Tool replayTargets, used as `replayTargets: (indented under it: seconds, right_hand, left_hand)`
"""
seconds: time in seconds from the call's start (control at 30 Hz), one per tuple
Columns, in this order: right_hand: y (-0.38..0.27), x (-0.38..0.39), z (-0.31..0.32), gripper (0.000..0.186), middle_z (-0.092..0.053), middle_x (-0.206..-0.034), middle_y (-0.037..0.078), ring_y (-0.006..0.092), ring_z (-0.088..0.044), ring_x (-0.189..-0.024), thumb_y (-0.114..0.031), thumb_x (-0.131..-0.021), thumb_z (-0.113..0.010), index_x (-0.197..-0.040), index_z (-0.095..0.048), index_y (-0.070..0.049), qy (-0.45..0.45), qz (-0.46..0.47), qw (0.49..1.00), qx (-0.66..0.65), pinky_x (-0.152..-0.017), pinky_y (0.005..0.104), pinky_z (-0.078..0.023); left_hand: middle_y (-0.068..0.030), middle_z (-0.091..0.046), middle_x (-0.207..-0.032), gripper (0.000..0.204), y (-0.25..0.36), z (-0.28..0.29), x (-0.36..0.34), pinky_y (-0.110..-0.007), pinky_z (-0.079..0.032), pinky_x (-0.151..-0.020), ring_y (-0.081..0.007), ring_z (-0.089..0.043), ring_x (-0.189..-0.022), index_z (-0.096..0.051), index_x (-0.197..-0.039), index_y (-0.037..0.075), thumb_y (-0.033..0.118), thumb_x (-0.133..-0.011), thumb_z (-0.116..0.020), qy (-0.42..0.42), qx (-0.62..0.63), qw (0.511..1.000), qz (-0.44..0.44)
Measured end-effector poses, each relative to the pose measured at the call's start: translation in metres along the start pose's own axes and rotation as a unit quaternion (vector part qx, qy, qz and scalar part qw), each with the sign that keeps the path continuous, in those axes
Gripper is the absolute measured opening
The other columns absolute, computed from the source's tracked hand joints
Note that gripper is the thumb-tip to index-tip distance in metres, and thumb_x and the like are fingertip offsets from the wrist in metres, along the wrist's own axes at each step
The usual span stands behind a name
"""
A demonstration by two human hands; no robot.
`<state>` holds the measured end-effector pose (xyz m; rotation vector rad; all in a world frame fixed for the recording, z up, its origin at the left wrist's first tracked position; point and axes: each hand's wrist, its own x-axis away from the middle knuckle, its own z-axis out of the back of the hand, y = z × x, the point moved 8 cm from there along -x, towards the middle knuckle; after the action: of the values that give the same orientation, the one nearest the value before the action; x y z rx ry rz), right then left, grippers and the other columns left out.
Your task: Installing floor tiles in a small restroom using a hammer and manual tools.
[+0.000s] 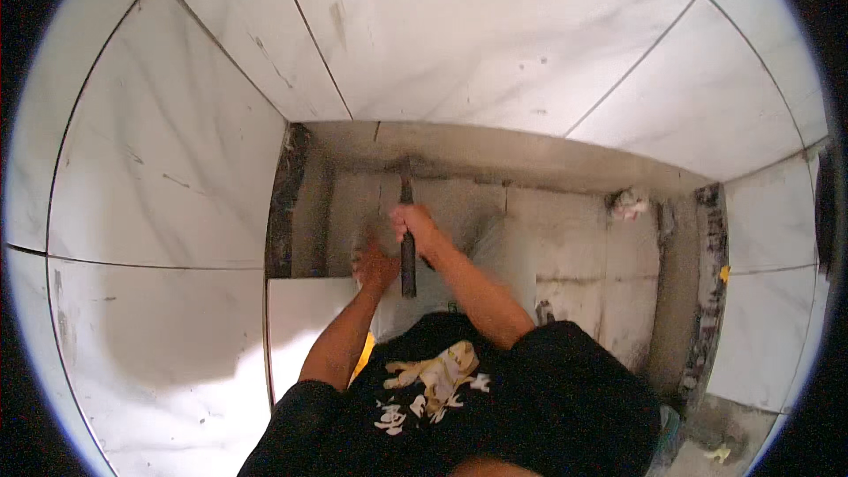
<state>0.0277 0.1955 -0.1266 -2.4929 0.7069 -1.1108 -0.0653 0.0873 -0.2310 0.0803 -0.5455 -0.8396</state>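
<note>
My right hand is closed around the black handle of a hammer. The handle's butt points toward me, and the narrower neck runs away toward the far wall; the head end is dark and blurred. Just left of the handle, low over the recessed floor, is my left hand. Its fingers look apart, though they are smeared, and I see nothing held in them. Whether that hand touches the surface below cannot be made out. Both forearms reach in from the lower edge.
Large white marbled wall tiles rise left, ahead and right. Bare grey mortar shows below the far tiles. A pale lump sits in the far right corner. A white ledge lies left of my forearm. Dirty floor tiles extend right.
</note>
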Motion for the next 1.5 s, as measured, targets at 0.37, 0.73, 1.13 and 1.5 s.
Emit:
replayTargets:
  seconds: [0.37, 0.73, 1.13, 1.5]
  right_hand:
    - [-0.001, 0.033, 0.007, 0.023, -0.041, -0.058, 0.000, 0.0093, -0.038, -0.041, -0.011, -0.076, -0.059, -0.064, -0.039, -0.012, 0.068, -0.063, 0.985, 0.147, -0.035, 0.0277, -0.033]
    - [-0.043, 0.067, -0.109, 0.017, -0.039, -0.053, -0.003, 0.0082, -0.037, -0.037, -0.004, -0.075, -0.058, -0.073, -0.043, -0.010, -0.192, 0.097, 0.965, 0.148, -0.034, 0.0274, -0.032]
    - [-0.012, 0.062, -0.100, 0.019, -0.040, -0.053, -0.002, 0.0087, -0.039, -0.037, -0.002, -0.074, -0.060, -0.080, -0.043, -0.009, -0.177, -0.033, 0.983, 0.023, -0.034, 0.0283, -0.033]
    - [0.017, 0.000, 0.018, 0.008, -0.038, -0.056, -0.002, 0.0102, -0.035, -0.044, -0.013, -0.084, -0.048, -0.078, -0.045, -0.008, 0.042, 0.016, 0.975, -0.218, -0.040, 0.0271, -0.036]
  left_hand:
    - [-0.0250, -0.033, -0.136, 0.106, 0.018, 0.024, 0.018, -0.054, -0.032, -0.097, -0.0407, -0.039, -0.120, -0.019, -0.141, 0.005, 0.055, -0.063, -0.071, -0.028, 0.033, 0.999, -0.002]
    - [-0.0228, -0.027, -0.137, 0.082, -0.015, -0.024, -0.014, -0.053, -0.037, -0.095, -0.0457, -0.035, -0.120, -0.030, -0.134, 0.012, 0.042, -0.070, -0.070, -0.021, -0.037, 0.999, 0.008]
    - [-0.0146, -0.053, -0.114, 0.059, -0.037, -0.051, -0.038, -0.045, -0.044, -0.086, -0.0274, -0.049, -0.112, -0.040, -0.128, 0.015, 0.041, -0.078, -0.060, 0.131, -0.121, 0.982, -0.060]
    - [-0.0243, -0.021, -0.143, 0.090, 0.010, 0.026, 0.018, -0.052, -0.039, -0.093, -0.0441, -0.038, -0.121, -0.023, -0.139, 0.012, 0.047, -0.069, -0.068, -0.036, -0.037, 0.997, 0.050]
